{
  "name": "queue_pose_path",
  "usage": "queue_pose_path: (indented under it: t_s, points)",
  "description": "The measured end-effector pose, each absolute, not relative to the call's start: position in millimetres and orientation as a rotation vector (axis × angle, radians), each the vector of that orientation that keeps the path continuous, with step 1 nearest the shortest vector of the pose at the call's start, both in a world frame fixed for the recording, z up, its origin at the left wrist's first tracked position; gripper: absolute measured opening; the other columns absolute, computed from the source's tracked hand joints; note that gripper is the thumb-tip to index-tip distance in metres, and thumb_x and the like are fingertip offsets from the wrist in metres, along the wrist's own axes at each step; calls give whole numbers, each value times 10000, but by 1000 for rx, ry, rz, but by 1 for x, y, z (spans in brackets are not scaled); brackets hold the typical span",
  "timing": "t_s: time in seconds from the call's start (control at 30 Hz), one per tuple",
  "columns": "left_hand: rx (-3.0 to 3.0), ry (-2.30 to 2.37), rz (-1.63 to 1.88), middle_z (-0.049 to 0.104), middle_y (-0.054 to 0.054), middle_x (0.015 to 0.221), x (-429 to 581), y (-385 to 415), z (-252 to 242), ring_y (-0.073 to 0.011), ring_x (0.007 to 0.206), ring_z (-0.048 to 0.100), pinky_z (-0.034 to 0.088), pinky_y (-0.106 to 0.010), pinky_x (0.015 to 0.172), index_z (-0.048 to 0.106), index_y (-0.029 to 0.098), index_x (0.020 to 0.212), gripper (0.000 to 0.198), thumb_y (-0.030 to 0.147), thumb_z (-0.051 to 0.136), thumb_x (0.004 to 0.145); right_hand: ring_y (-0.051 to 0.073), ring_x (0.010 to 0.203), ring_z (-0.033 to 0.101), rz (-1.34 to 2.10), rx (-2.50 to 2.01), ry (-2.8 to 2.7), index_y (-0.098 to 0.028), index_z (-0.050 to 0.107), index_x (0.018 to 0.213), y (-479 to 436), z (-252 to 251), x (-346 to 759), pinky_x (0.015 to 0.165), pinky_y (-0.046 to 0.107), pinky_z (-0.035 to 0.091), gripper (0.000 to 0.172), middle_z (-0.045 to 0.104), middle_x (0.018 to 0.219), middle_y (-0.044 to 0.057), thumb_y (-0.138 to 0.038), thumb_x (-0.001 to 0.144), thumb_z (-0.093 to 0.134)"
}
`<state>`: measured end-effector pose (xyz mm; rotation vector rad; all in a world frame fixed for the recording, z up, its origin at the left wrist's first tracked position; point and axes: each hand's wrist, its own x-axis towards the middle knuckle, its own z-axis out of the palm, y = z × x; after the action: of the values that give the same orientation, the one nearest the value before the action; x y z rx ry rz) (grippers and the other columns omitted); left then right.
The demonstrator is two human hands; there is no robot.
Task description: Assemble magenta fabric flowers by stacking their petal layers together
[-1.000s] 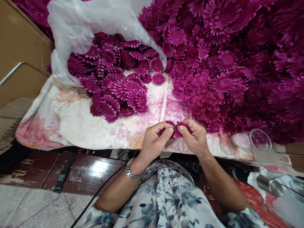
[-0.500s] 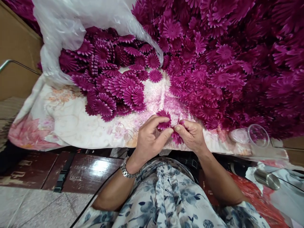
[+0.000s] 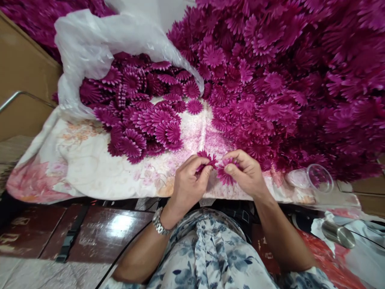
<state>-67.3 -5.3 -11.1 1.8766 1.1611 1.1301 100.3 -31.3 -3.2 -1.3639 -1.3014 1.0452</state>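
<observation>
My left hand (image 3: 189,185) pinches a magenta artificial flower head (image 3: 206,159) between thumb and fingers at the near edge of a cloth-covered table. Right beside it, my right hand (image 3: 245,173) pinches a second magenta flower head (image 3: 225,176). The two flowers sit close together, almost touching. A metal watch (image 3: 158,221) is on my left wrist. The cloth (image 3: 90,160) under my hands is white with a faded floral print and pink dust.
A huge heap of magenta flower heads (image 3: 285,80) fills the right and back. A clear plastic bag (image 3: 99,44) spills more flowers (image 3: 141,116) at left. A clear plastic cup (image 3: 319,178) lies at right, a steel cup (image 3: 338,235) lower right. Cardboard (image 3: 21,72) stands at left.
The single bunch held between both hands a second ago is now two flower heads, one in each hand, slightly apart. The view has shifted a little.
</observation>
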Motion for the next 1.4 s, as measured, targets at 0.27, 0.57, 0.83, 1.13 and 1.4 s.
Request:
queue_pose_path:
  t_s: [0.27,0.57,0.83,1.13,1.4]
  points:
    - [2389,1139,1226,627,-78,746,-55,-7,-22,-184,718,607,507,-310,717,607,98,920,140,81,519,813,60,514,429,835,-1505,-1531,-174,538,711,-29,1,83,511,186,357,155,464,564,-59,-279,825,530]
    - [1750,1166,1240,686,-34,872,-67,-5,-12,-133,797,638,499,-212,743,667,168,927,158,198,539,840,112,622,525,-160,-1650,-1595,-175,617,885,29,73,155,580,246,438,168,624,775,27,-310,865,518]
    - [1009,1120,1171,688,-30,892,-67,-5,-19,-134,768,633,508,-230,710,613,170,1091,377,244,672,726,203,884,587,-690,-1733,-1648,-163,612,1089,35,57,180,816,352,470,284,659,936,87,-309,882,483]
    - [616,984,1124,629,45,551,-53,-4,-5,-65,463,533,437,-166,484,603,159,737,253,151,754,534,180,787,599,-166,-1447,-1957,-154,639,936,-15,19,123,742,337,474,148,678,835,77,-217,870,524]
    - [562,889,1094,679,22,603,-48,-13,-11,-80,524,600,487,-190,580,627,153,737,218,168,765,570,130,760,544,584,-1441,-1628,-196,564,966,-33,-1,87,694,268,454,274,572,841,11,-342,764,680]
